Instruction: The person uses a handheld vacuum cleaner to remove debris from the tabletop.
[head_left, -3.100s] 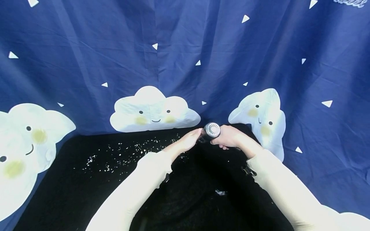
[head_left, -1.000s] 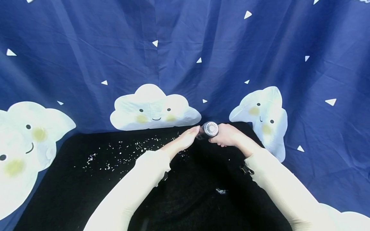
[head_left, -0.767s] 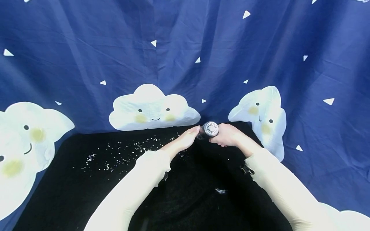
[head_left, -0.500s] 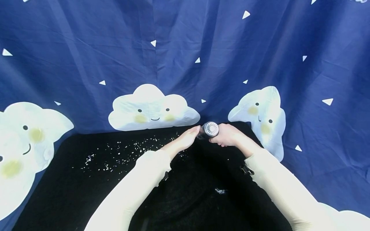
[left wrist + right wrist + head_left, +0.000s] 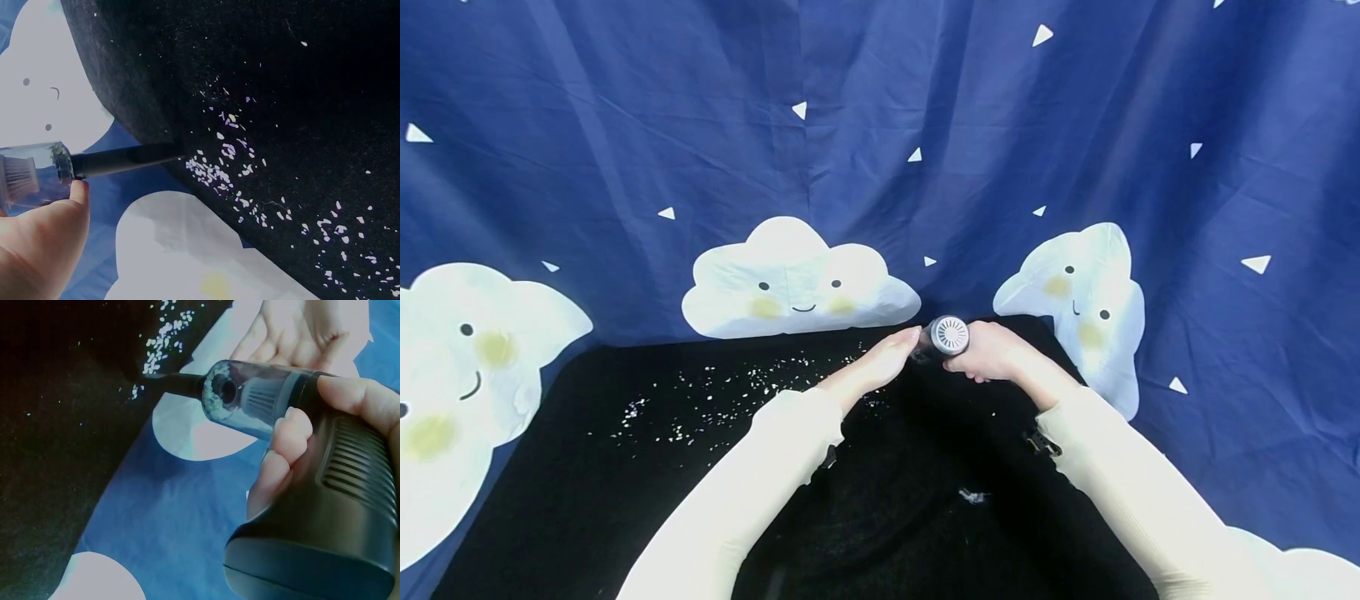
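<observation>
My right hand (image 5: pixel 988 350) grips the dark handle of a handheld vacuum cleaner (image 5: pixel 312 487), its fingers wrapped round the body. The vacuum's grey slotted end (image 5: pixel 951 334) faces up in the head view. In its clear dust cup (image 5: pixel 250 400) are a filter and pale bits gathered near the front. The left hand (image 5: pixel 47 240) touches the cup from the side with extended fingers; in the right wrist view its palm shows beyond the cup. A black narrow nozzle (image 5: pixel 125 159) reaches to the black surface, its tip beside a cluster of white scraps (image 5: pixel 209 172).
More white scraps (image 5: pixel 707 404) lie scattered over the left back of the black-covered table (image 5: pixel 587 517). A small whitish clump (image 5: pixel 974 497) lies nearer the front. Behind the table's back edge hangs a blue curtain (image 5: pixel 865 83) with cloud prints.
Compared with about three seconds ago, the vacuum and both hands sit very slightly farther left. Over the last second they hold nearly still, and the grips are the same.
</observation>
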